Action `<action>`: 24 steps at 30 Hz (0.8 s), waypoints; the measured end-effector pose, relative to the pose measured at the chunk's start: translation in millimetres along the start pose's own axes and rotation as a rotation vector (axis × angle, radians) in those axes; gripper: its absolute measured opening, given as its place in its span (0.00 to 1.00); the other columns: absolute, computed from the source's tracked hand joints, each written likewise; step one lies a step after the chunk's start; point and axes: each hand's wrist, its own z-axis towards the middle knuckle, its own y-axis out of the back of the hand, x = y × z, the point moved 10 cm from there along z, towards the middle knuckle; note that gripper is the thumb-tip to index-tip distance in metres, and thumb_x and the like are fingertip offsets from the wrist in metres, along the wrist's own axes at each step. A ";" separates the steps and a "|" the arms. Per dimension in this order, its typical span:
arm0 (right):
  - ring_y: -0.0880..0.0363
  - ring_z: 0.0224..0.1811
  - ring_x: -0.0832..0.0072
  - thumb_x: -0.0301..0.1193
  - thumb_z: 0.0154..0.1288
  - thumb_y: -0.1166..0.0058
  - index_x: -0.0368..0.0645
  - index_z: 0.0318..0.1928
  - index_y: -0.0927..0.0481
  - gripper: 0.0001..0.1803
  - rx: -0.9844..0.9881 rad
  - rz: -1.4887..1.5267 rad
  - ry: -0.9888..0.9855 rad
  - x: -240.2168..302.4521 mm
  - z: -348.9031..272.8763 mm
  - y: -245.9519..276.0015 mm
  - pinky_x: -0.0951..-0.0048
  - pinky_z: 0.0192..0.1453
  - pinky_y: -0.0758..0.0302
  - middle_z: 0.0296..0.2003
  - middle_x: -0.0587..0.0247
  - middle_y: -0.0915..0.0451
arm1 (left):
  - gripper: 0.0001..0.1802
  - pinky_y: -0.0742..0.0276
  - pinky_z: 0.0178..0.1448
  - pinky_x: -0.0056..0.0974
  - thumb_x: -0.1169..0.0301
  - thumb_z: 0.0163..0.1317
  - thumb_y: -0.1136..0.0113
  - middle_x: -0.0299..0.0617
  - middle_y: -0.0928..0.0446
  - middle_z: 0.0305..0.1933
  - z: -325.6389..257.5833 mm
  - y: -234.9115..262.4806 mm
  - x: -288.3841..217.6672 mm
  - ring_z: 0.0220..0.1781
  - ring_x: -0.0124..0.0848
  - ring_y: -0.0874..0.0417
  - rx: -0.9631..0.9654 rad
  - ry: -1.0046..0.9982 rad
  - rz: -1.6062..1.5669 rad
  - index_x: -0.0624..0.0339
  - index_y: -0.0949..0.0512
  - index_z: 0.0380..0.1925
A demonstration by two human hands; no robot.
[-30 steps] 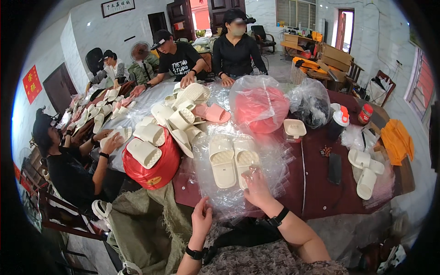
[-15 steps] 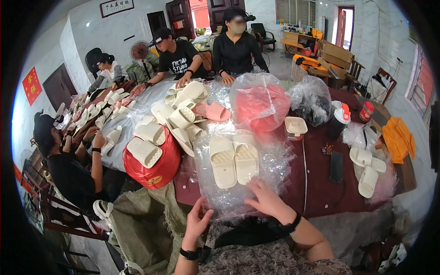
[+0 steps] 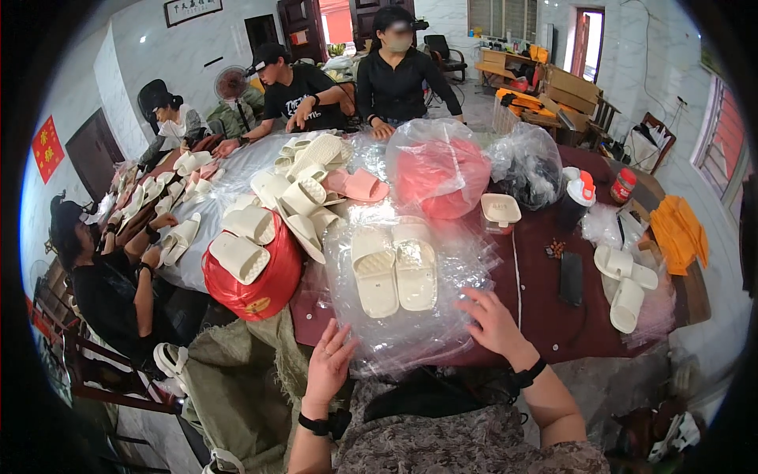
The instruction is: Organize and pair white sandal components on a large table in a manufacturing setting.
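A pair of cream slippers (image 3: 393, 271) lies side by side on a stack of clear plastic bags (image 3: 442, 332) on the dark red table (image 3: 545, 316) right in front of me. My left hand (image 3: 328, 365) hovers with fingers spread at the near left edge of the plastic, holding nothing. My right hand (image 3: 491, 320) rests flat on the plastic to the right of the slippers, fingers apart. Both wrists wear dark bands.
A red sack (image 3: 257, 276) topped with slippers stands left of the pair. Further slippers (image 3: 300, 193) pile up behind. A bagged red bundle (image 3: 442, 170), a dark bagged bundle (image 3: 525, 166), a phone (image 3: 570, 278) and loose slippers (image 3: 625, 284) lie around. Several people sit along the left and far sides.
My right hand has slid rightward over the plastic, away from the slippers. My left hand has lifted slightly and spread its fingers. The person at the left has bent lower.
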 end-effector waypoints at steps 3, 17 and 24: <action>0.25 0.55 0.56 0.27 0.53 0.32 0.46 0.44 0.15 0.15 0.045 0.044 0.126 7.2 -0.9 -8.1 0.59 0.57 0.23 0.60 0.62 0.23 | 0.15 0.23 0.66 0.47 0.79 0.58 0.34 0.43 0.17 0.57 -5.3 -2.3 12.7 0.67 0.49 0.22 0.018 0.056 -0.105 0.57 0.14 0.45; 0.22 0.41 0.65 0.22 0.58 0.40 0.41 0.34 0.20 0.03 -0.105 0.316 0.001 -1.5 -19.7 31.6 0.66 0.48 0.24 0.49 0.61 0.15 | 0.05 0.21 0.48 0.38 0.77 0.66 0.40 0.46 0.15 0.35 -25.0 -7.9 55.0 0.41 0.39 0.14 -0.181 0.331 -0.429 0.66 0.16 0.38; 0.20 0.24 0.66 0.27 0.64 0.41 0.39 0.34 0.22 0.05 -0.269 0.724 -0.446 -67.4 -42.9 -22.9 0.68 0.31 0.25 0.32 0.57 0.14 | 0.09 0.27 0.31 0.30 0.71 0.71 0.41 0.38 0.21 0.22 -25.5 -46.1 84.0 0.25 0.21 0.21 -0.267 0.673 -0.724 0.67 0.18 0.35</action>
